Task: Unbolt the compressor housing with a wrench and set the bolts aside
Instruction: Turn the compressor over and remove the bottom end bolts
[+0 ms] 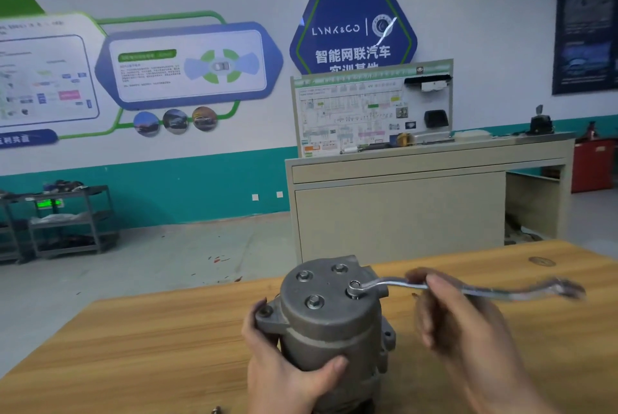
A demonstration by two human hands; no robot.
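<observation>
A grey metal compressor housing [331, 320] stands upright on the wooden table [133, 346]. Its flat top carries several hex bolts, among them one at the front [314, 301] and one at the back left [304, 276]. A silver offset ring wrench [394, 285] has its ring seated on the right-hand bolt [354, 288]; the shaft runs out to the right, blurred at its far end. My left hand [284, 370] grips the housing's side, thumb across the front. My right hand [444, 310] holds the wrench shaft with its fingers curled over it.
A small dark object [216, 409] lies at the table's bottom edge, left of my wrist. Beyond the table stand a beige workbench [401, 206] with a wiring display board [371, 109] and, far left, metal shelf carts [70, 219].
</observation>
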